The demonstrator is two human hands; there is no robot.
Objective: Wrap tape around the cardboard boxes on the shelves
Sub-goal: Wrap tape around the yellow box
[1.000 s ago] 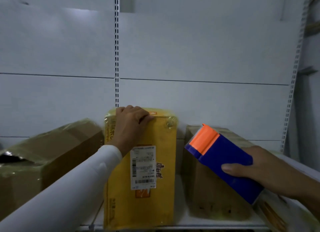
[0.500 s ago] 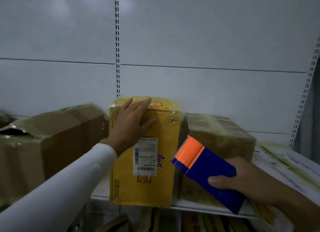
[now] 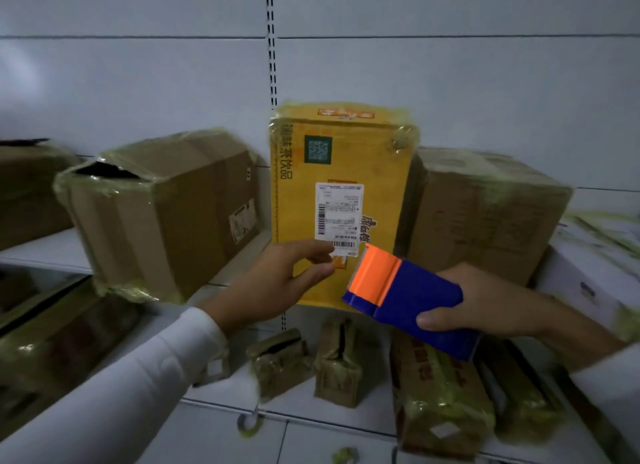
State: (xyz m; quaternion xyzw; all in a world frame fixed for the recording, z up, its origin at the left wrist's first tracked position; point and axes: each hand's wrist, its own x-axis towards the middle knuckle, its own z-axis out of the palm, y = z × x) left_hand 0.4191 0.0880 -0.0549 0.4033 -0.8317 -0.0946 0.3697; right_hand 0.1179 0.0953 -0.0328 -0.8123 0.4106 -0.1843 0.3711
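Left hand [image 3: 273, 283] dropped to yellow box [image 3: 341, 172] bottom.

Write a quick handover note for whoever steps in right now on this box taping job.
Left hand: fingertips at the lower front of the yellow box, near its white label; whether it pinches tape cannot be told.
Right hand: grips the blue and orange tape dispenser, orange end by the box's lower right.
The yellow box stands upright on the shelf between two brown boxes.
Done: all three show shiny tape at their edges.
Left: wrap tape round the yellow box's front, where none shows.
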